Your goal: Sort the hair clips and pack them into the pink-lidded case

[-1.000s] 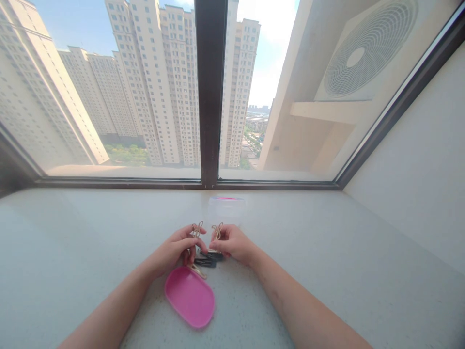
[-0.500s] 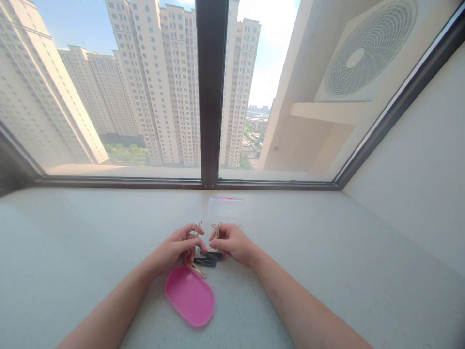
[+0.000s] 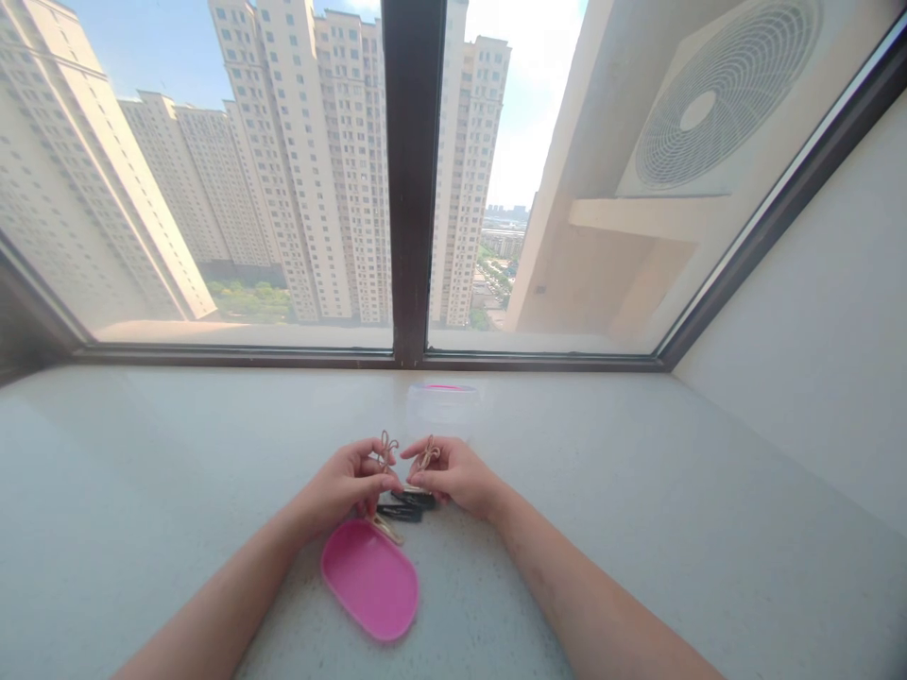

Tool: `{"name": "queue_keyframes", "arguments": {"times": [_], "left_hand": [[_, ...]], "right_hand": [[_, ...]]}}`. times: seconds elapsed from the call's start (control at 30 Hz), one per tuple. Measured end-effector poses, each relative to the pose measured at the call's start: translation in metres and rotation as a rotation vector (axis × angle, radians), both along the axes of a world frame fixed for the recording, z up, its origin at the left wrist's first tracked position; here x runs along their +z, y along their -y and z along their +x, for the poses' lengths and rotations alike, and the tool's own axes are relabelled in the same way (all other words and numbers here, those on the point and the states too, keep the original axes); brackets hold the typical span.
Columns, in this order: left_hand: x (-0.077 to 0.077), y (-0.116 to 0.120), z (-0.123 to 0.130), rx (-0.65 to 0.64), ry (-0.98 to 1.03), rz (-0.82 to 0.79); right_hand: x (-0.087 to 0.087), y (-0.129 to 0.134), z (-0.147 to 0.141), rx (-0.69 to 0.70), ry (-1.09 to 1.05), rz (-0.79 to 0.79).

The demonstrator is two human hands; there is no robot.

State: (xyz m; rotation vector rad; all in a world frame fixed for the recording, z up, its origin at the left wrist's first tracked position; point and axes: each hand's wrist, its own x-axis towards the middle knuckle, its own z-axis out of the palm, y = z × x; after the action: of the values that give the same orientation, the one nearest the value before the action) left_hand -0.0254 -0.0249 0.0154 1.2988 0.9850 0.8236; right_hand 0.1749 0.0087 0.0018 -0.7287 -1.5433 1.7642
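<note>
My left hand (image 3: 347, 484) pinches a thin gold bow-shaped hair clip (image 3: 386, 450) between its fingers, held upright above the counter. Facing it, my right hand (image 3: 457, 475) grips a second gold bow-shaped hair clip (image 3: 429, 454). A narrow gap separates the two hands. Beneath them lie several black hair clips (image 3: 402, 512), partly covered by my fingers. One beige hair clip (image 3: 387, 531) rests against the upper edge of a pink oval tray (image 3: 375, 590), which has nothing in it.
All of this is on a pale speckled sill (image 3: 624, 510). A clear plastic container or bag (image 3: 445, 401) with a pink strip stands behind the hands. Beyond it is the dark window frame (image 3: 409, 189), and a white wall (image 3: 814, 283) rises at the right.
Both bows have turned slightly in the fingers, and the right one shows its loops more openly. My left fingers have drawn closer together around their clip. The tray and the lying clips stay put.
</note>
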Motion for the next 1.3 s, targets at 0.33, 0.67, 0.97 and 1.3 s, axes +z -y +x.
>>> {"name": "queue_keyframes", "arguments": {"times": [0.33, 0.67, 0.97, 1.3], "left_hand": [[-0.0026, -0.0003, 0.0012, 0.041, -0.022, 0.059], [-0.0024, -0.0014, 0.0031, 0.087, -0.013, 0.106], [-0.0003, -0.0004, 0.0046, 0.095, -0.015, 0.117], [0.0019, 0.0005, 0.0077, 0.147, 0.034, 0.105]], "right_hand": [[-0.0004, 0.0008, 0.0014, 0.022, -0.036, 0.026], [0.0010, 0.0000, 0.0021, 0.031, -0.046, 0.051], [-0.0001, -0.0005, 0.0024, 0.032, -0.057, 0.052], [-0.0009, -0.0017, 0.0006, 0.056, -0.076, 0.054]]}}
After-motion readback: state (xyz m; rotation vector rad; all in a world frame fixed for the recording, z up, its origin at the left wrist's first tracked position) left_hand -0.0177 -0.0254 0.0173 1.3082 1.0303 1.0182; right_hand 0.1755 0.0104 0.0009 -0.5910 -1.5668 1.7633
